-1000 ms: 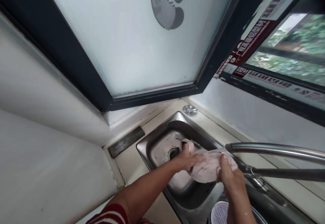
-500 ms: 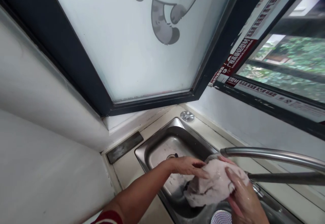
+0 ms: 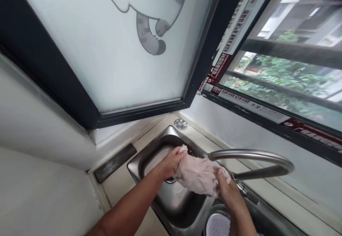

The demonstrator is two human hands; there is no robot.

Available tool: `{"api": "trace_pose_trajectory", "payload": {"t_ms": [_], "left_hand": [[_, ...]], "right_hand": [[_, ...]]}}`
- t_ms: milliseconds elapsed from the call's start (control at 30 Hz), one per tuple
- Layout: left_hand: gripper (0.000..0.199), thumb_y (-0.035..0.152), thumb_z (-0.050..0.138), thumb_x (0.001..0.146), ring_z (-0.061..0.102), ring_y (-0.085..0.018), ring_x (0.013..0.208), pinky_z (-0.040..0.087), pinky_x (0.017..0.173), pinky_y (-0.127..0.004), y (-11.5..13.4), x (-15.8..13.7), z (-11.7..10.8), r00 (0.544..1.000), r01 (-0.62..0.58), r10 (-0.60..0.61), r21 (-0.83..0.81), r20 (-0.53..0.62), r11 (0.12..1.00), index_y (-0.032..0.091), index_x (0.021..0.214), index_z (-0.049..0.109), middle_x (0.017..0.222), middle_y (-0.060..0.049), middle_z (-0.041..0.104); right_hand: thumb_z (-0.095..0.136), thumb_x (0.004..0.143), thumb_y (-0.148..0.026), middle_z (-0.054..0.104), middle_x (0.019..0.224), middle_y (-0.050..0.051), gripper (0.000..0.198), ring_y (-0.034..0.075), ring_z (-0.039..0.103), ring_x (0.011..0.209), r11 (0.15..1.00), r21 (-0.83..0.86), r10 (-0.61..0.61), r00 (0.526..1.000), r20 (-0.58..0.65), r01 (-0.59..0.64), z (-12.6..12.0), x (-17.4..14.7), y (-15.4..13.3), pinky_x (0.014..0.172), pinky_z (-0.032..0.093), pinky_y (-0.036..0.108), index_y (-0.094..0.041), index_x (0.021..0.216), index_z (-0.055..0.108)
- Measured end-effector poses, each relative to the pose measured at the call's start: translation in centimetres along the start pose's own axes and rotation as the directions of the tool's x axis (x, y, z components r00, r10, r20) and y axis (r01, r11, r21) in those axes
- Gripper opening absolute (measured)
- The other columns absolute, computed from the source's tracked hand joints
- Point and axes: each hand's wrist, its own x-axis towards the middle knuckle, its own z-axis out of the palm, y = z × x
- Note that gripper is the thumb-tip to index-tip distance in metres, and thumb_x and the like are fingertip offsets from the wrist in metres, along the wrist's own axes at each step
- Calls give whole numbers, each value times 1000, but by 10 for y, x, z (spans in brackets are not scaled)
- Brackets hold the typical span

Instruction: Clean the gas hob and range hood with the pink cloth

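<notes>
A pale pink, wet-looking cloth (image 3: 199,174) is stretched between my two hands above the steel sink (image 3: 175,205). My left hand (image 3: 171,162) grips its left end, fingers closed around a bunched corner. At the other end my right hand (image 3: 227,189) pinches the cloth, thumb on top. The faucet (image 3: 248,154) arches just behind the cloth, its spout end close to the cloth's upper edge. Part of the drain (image 3: 170,180) shows below my left wrist.
A round, dotted metal piece (image 3: 218,225) sits in the basin by my right forearm. A dark rectangular bar (image 3: 115,163) lies on the counter left of the sink. A shiny round disc (image 3: 180,123) is at the back corner. A dark-framed glass panel (image 3: 141,107) stands over the counter.
The cloth was bunched in my right hand, with my left fingers apart on it. Now my left hand has closed on one end and the cloth is spread out. The view has shifted right.
</notes>
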Motion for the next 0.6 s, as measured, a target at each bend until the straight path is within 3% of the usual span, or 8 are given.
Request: {"api": "trace_pose_trajectory", "payload": {"t_ms": [133,233,333,500,600], "left_hand": [[62,50,90,56,61,-13,78,46,75,-28,-6,1,-9,993,107,-109,50,38,993,22,102,59,93,2,65],[62,59,88,53,61,-17,76,47,74,-32,-17,0,-17,980,178,-187,127,62,976,17,91,62,86,-2,65],[57,54,88,51,54,-14,67,40,67,-28,-25,-1,-23,988,149,-154,232,3,961,16,82,59,73,3,58],[32,26,82,63,39,-9,68,30,65,-22,-18,4,-25,991,-7,57,387,-118,922,19,78,55,69,8,46],[27,33,77,72,43,-10,73,34,68,-22,-12,11,-23,986,1,64,385,-154,923,20,82,56,72,7,47]], "right_hand": [[60,79,-75,74,95,4,56,23,71,81,908,414,-77,997,18,63,13,3,-21,68,59,33,-25,106,63],[71,73,-70,72,83,0,55,18,67,67,853,521,-67,997,43,35,23,5,-32,61,58,29,-25,103,63],[68,77,-67,73,87,2,54,21,70,78,914,403,-69,996,62,39,27,11,-30,68,59,30,-23,108,66],[60,78,-67,74,109,10,57,30,65,114,995,1,-98,995,-10,99,18,28,-5,92,56,37,-18,106,72],[56,80,-71,75,109,10,65,29,69,106,996,65,-55,997,-51,58,15,28,4,82,59,37,-17,115,69]]}}
